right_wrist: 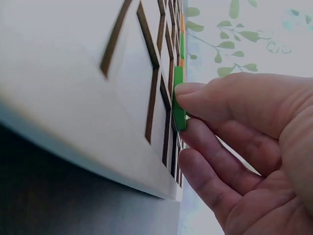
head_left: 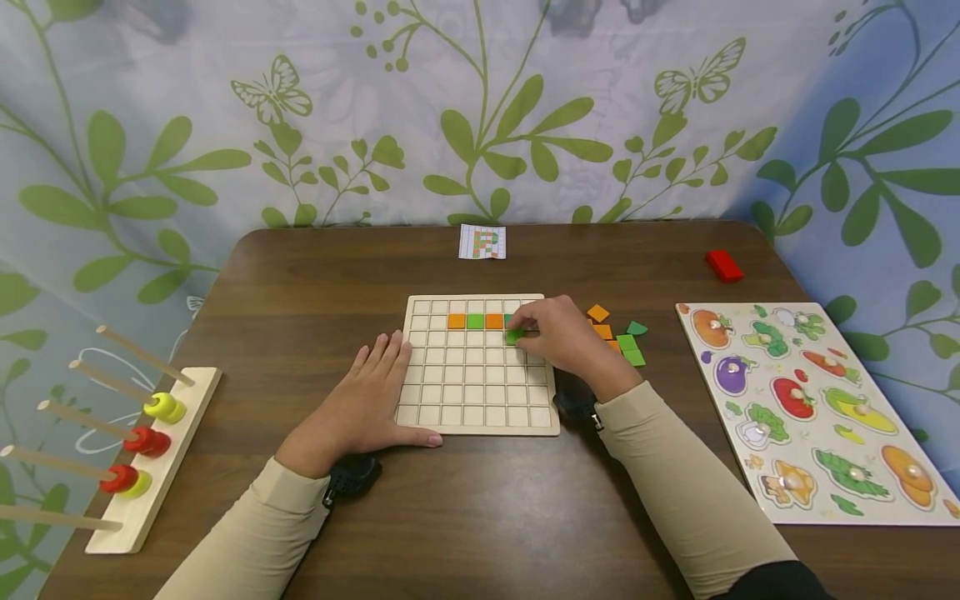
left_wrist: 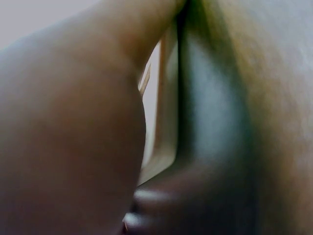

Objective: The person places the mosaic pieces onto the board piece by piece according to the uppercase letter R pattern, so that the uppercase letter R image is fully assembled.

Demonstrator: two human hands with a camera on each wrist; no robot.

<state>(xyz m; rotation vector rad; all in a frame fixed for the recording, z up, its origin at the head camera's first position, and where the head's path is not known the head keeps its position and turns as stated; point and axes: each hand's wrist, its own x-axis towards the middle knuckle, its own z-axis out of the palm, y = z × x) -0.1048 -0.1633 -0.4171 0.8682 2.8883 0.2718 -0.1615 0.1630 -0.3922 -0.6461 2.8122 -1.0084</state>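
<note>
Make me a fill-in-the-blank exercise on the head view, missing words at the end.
1. The tile that the right hand pinches is coloured ____.
2. The left hand lies at the ____ edge of the board.
3. The puzzle lies to the ____ of the board.
4. The block beyond the puzzle is coloured ____.

Missing words: green; left; right; red.
</note>
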